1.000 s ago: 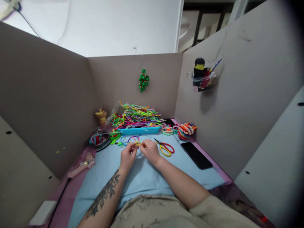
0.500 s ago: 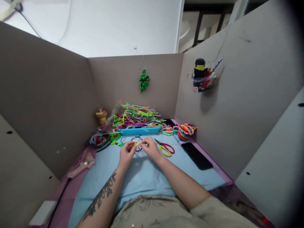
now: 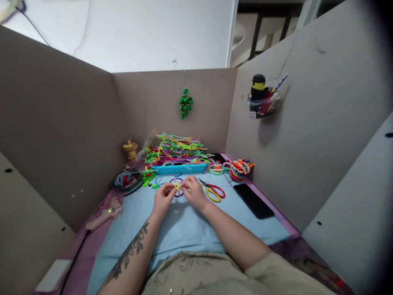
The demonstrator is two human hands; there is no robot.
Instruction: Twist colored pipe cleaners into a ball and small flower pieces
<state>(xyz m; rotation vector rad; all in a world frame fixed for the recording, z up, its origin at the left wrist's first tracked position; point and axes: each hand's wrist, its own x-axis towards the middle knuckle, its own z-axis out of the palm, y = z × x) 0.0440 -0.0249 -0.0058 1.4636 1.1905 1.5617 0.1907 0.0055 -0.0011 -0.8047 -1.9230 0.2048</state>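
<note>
Both my hands meet over the light blue mat (image 3: 184,229). My left hand (image 3: 163,199) and my right hand (image 3: 193,192) each pinch a small pipe-cleaner flower (image 3: 177,185) with a yellow centre and purple and blue loops. The flower is held just above the mat, in front of a turquoise tray (image 3: 179,168). Red and yellow scissors (image 3: 212,191) lie just right of my right hand.
A heap of coloured pipe cleaners (image 3: 175,150) fills the back. Beaded craft pieces (image 3: 238,168), a black phone (image 3: 253,200), a dark bowl (image 3: 127,180) and a pink glue gun (image 3: 102,213) lie around. Cardboard walls enclose three sides; a green ornament (image 3: 185,102) hangs at the back.
My hands lifted the flower slightly off the mat and turned it, so its loops now face the camera. Everything else stayed put.
</note>
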